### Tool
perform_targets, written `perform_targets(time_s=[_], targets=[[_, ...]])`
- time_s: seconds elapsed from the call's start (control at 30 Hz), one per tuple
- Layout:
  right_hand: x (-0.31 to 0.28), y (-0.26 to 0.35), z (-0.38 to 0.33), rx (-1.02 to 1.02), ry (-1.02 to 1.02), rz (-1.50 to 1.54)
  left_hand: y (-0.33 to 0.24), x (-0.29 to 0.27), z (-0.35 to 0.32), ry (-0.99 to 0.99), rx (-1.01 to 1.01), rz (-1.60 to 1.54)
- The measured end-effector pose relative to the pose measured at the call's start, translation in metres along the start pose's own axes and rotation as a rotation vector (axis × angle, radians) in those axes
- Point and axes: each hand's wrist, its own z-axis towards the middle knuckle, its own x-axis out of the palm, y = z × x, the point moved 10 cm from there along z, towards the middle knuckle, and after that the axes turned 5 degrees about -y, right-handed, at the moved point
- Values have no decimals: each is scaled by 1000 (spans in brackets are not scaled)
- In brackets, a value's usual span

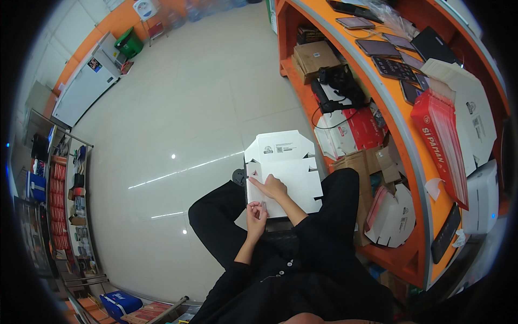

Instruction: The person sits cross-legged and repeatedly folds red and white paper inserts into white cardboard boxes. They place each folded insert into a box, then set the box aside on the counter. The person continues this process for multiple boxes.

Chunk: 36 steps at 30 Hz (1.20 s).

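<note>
A white die-cut cardboard box blank (294,181) lies over my lap, with notched side flaps and small dark print near its far end. My right hand (274,187) rests on its left part, one digit stretched to the left edge beside a small triangular cutout. The other fingers of that hand are bent and partly hidden. Close below, at the blank's near left corner, my left hand (257,214) is turned palm up with its fingers curled together. Whether those fingers pinch the board's edge or some small piece cannot be made out.
At right stands an orange counter (396,86) with several phones (377,47), a stack of red and white folded boxes (442,143) and a white device (482,200). Its lower shelf holds a brown carton (314,58) and more folded boxes (393,216). Shelving (59,200) stands left.
</note>
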Motion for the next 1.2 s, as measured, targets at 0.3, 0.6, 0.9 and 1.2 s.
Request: perform_targets(time_s=[0.3, 0.6, 0.9, 1.2], targets=[[-41, 20, 11, -198, 348, 250, -94, 42, -25, 113, 307, 198], [-138, 9, -58, -215, 204, 968, -172, 64, -37, 177, 651, 466], [-156, 38, -118, -269, 335, 1544, -246, 89, -49, 228, 711, 539], [-170, 42, -138, -400, 115, 1648, -268, 96, -65, 331, 595, 591]])
